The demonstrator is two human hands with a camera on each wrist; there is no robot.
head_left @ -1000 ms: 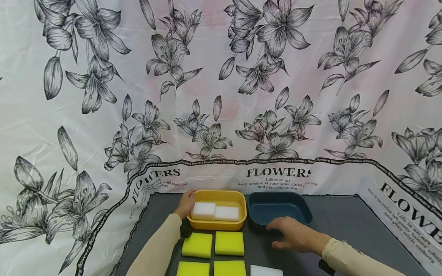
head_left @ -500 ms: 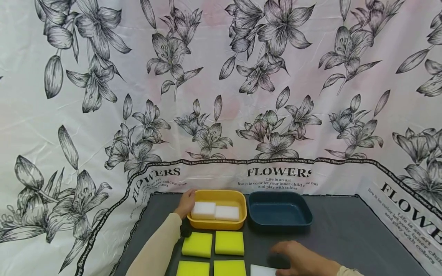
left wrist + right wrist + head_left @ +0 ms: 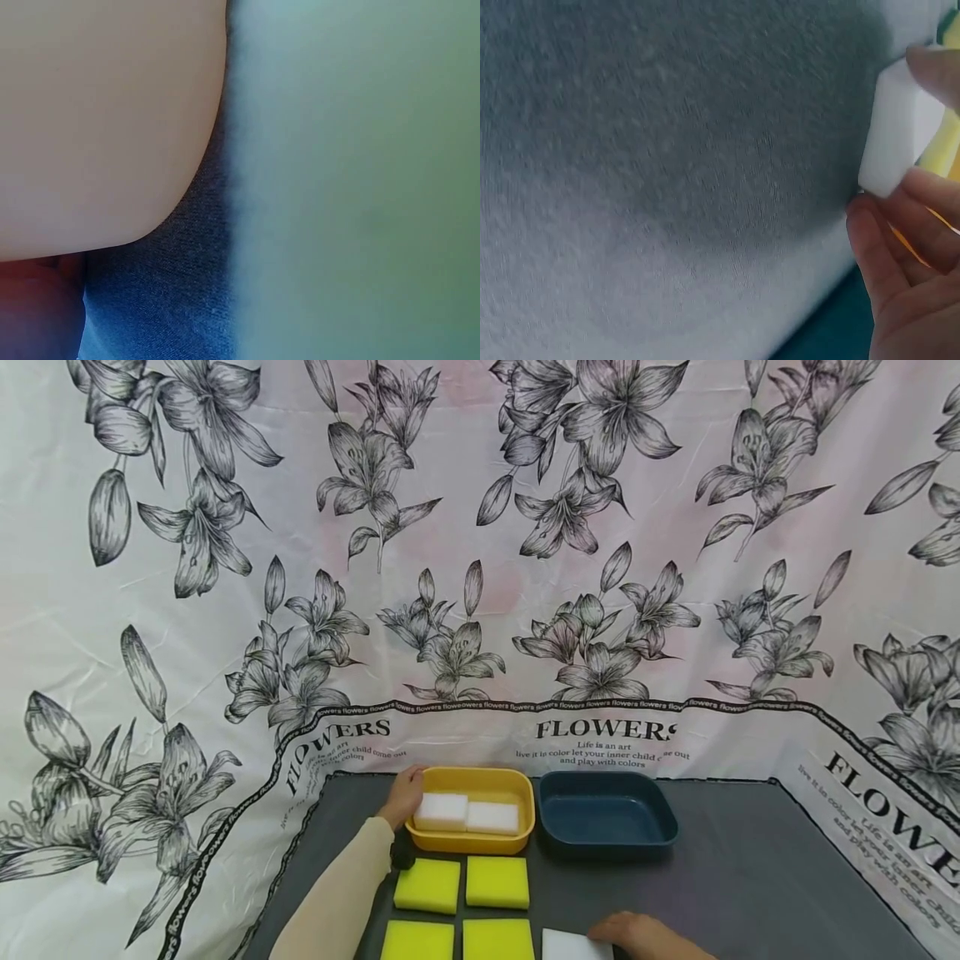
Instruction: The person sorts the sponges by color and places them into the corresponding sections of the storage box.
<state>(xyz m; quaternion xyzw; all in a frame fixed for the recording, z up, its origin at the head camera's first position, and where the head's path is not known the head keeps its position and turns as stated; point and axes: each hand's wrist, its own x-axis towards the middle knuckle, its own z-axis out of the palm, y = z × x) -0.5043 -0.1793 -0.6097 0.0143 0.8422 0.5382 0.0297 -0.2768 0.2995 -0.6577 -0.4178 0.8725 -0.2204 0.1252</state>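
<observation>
My left hand [image 3: 405,796] grips the left rim of a yellow plastic tub [image 3: 471,842]. Two white sponges [image 3: 492,817] lie side by side in the tub. The left wrist view is mostly filled by blurred close surfaces, with part of the hand [image 3: 37,311] in its lower left corner. At the bottom edge of the head view, my right hand [image 3: 645,935] is on another white sponge [image 3: 572,946]. The right wrist view shows this white sponge [image 3: 891,135] between the thumb and fingers of the right hand [image 3: 919,292], which pinch it by its edges.
A dark blue tub [image 3: 607,814] stands right of the yellow one. Several yellow sponges [image 3: 497,882] lie in rows on the grey table [image 3: 735,868] in front of the tubs. A flower-printed cloth [image 3: 465,610] hangs behind.
My right hand has come down from in front of the blue tub to the white sponge at the near edge and taken hold of it. The left hand stays on the yellow tub.
</observation>
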